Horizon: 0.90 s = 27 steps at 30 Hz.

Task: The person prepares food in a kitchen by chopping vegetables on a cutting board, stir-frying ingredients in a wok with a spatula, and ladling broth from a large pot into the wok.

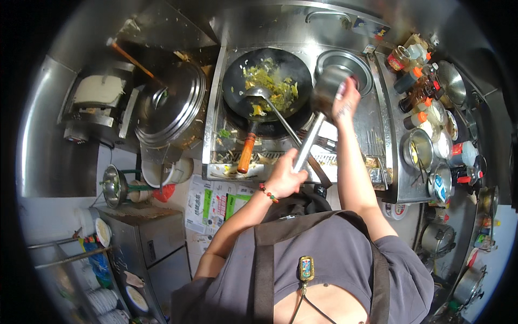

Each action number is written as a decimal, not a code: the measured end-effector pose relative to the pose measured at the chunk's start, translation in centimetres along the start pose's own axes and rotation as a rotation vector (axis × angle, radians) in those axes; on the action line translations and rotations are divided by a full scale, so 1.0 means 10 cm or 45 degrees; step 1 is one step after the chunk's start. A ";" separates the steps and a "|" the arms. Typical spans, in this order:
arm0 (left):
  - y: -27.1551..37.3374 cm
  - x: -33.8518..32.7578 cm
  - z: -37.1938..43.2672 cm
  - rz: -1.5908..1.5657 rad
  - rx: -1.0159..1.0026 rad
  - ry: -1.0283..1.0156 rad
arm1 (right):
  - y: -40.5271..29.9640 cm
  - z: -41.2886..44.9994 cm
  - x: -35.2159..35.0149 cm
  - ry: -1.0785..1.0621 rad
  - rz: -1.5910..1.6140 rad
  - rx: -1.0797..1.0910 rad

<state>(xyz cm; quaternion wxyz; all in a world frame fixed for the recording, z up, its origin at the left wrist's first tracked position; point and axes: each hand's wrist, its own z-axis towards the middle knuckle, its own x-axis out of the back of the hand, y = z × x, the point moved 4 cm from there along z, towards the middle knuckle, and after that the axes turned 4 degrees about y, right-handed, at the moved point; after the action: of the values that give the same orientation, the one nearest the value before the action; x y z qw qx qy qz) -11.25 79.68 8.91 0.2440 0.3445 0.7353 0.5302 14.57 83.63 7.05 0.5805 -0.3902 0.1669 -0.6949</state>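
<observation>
My left hand [287,174] grips the long metal handle of a metal saucepan [330,87], which is tilted and slightly blurred. My right hand [348,99] holds the saucepan by its side near the rim; some of its fingers are hidden. To the left, a black wok [238,103] with a wooden handle [247,152] sits on the stove. Chopped greens with yellow pieces [279,87] lie in it, with steam above. A metal ladle [259,92] rests with its bowl in the wok. Behind the saucepan is a round metal basin [364,83].
A large lidded pot [178,113] stands left of the stove [378,121]. Sauce bottles [408,81] and metal bowls [408,156] crowd the right counter. A water tap [327,14] juts from the back wall. Flattened cardboard [198,206] covers the floor.
</observation>
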 end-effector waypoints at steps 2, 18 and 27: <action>0.20 0.29 0.09 0.449 -0.167 0.245 | -0.04 0.14 -0.56 0.058 1.048 -0.925; 0.27 1.04 0.70 0.222 -0.263 0.537 | -0.46 -1.12 -0.08 -1.219 0.803 -0.632; -0.30 -0.52 0.63 0.078 -0.391 -0.410 | -0.13 -0.85 0.91 -1.007 0.979 -1.294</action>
<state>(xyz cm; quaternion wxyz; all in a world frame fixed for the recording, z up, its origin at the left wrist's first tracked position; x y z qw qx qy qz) -4.13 78.95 4.01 0.3918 0.4057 0.5867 0.5811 7.23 73.59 5.62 0.5475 -0.7450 0.3706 -0.0882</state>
